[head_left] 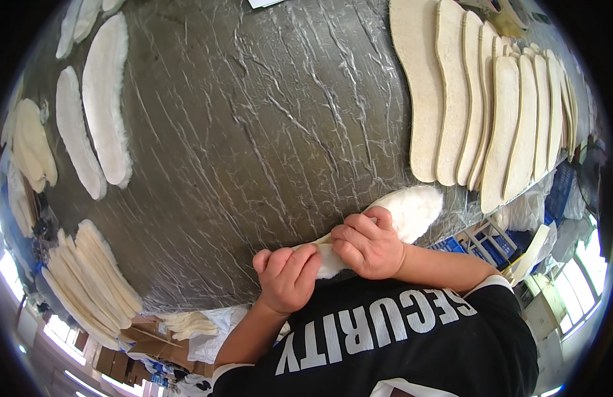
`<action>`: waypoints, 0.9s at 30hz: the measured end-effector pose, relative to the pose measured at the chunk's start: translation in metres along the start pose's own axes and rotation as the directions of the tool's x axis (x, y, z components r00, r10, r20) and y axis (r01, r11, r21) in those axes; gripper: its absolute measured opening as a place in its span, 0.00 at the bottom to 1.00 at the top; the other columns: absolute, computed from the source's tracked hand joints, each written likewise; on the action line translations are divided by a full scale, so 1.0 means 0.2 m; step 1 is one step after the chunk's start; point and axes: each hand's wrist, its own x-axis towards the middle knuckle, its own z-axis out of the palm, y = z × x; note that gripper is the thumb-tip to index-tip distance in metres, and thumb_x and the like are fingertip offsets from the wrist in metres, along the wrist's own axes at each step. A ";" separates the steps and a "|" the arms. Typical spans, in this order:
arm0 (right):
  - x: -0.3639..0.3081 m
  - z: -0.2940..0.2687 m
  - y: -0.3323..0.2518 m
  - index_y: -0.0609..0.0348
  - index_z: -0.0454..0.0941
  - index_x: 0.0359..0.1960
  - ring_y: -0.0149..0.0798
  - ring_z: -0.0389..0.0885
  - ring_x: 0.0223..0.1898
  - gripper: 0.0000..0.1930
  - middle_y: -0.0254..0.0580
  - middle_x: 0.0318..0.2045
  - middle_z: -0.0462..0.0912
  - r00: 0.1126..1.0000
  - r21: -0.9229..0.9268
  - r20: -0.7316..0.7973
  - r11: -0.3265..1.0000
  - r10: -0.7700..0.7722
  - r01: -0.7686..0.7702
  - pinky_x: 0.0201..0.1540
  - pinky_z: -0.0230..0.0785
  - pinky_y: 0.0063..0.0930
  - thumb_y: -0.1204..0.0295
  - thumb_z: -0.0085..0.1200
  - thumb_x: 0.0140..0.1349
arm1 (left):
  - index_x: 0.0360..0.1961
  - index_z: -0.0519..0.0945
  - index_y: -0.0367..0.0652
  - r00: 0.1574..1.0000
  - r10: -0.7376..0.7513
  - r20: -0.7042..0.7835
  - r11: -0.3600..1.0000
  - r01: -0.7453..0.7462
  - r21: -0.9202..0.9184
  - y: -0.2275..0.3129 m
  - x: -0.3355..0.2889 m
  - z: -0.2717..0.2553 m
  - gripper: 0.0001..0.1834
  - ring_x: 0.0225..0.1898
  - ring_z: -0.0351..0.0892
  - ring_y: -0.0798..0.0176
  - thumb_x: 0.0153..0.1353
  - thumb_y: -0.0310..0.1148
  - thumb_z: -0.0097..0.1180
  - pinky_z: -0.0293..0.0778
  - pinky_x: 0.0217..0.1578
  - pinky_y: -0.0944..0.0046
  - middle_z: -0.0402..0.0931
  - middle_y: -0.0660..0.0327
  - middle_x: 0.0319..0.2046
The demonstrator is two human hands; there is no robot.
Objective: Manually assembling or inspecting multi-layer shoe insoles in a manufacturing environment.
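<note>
A white fluffy insole (414, 210) lies slantwise across the near edge of the table, close to my body. My left hand (288, 278) is closed around its left end, fingers curled over the edge. Further right, my right hand (370, 245) grips the insole's middle with bent fingers. The wide fleecy end sticks out beyond the right hand. Between the hands a short strip of white pile shows, with a thin cream edge above it. The fingertips and the insole's left end are partly hidden.
A dark table (240, 132) is covered in wrinkled clear plastic. Overlapping cream felt insoles (425, 99) lie along the right. Two white fleecy insoles (106, 99) rest at the far left, and a stack of insoles (91, 281) sits at the near left. Blue crates (498, 245) stand beyond the right edge.
</note>
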 end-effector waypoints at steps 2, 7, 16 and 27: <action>0.00 0.00 0.00 0.53 0.72 0.29 0.35 0.75 0.37 0.09 0.31 0.34 0.78 1.000 -0.007 0.000 1.000 0.002 -0.002 0.45 0.58 0.37 0.68 0.52 0.44 | 0.31 0.81 0.47 0.999 -0.021 0.038 1.000 0.021 0.003 0.01 0.04 -0.02 0.07 0.35 0.69 0.68 0.48 0.29 0.59 0.57 0.40 0.62 0.77 0.70 0.35; -0.01 0.01 0.01 0.51 0.72 0.28 0.34 0.75 0.38 0.06 0.30 0.34 0.79 1.000 -0.003 0.003 1.000 -0.006 0.006 0.49 0.56 0.40 0.69 0.52 0.47 | 0.31 0.81 0.44 0.964 -0.143 0.224 0.985 0.161 -0.065 0.02 0.13 -0.05 0.10 0.33 0.68 0.65 0.43 0.28 0.60 0.58 0.40 0.59 0.75 0.70 0.32; -0.01 0.00 0.00 0.51 0.73 0.27 0.35 0.76 0.40 0.05 0.31 0.35 0.79 1.000 0.012 0.004 1.000 0.002 -0.002 0.53 0.56 0.43 0.69 0.53 0.47 | 0.29 0.78 0.45 0.980 -0.001 0.198 1.000 -0.002 0.012 0.05 0.10 -0.04 0.07 0.32 0.68 0.65 0.45 0.29 0.59 0.56 0.38 0.59 0.75 0.69 0.33; 0.00 0.00 0.01 0.53 0.72 0.29 0.35 0.76 0.39 0.07 0.32 0.34 0.79 1.000 0.007 0.010 1.000 0.019 -0.019 0.50 0.58 0.44 0.70 0.52 0.47 | 0.31 0.77 0.45 0.928 -0.226 0.296 0.972 0.237 -0.002 0.01 0.15 -0.12 0.09 0.32 0.70 0.58 0.46 0.26 0.61 0.59 0.39 0.56 0.75 0.65 0.29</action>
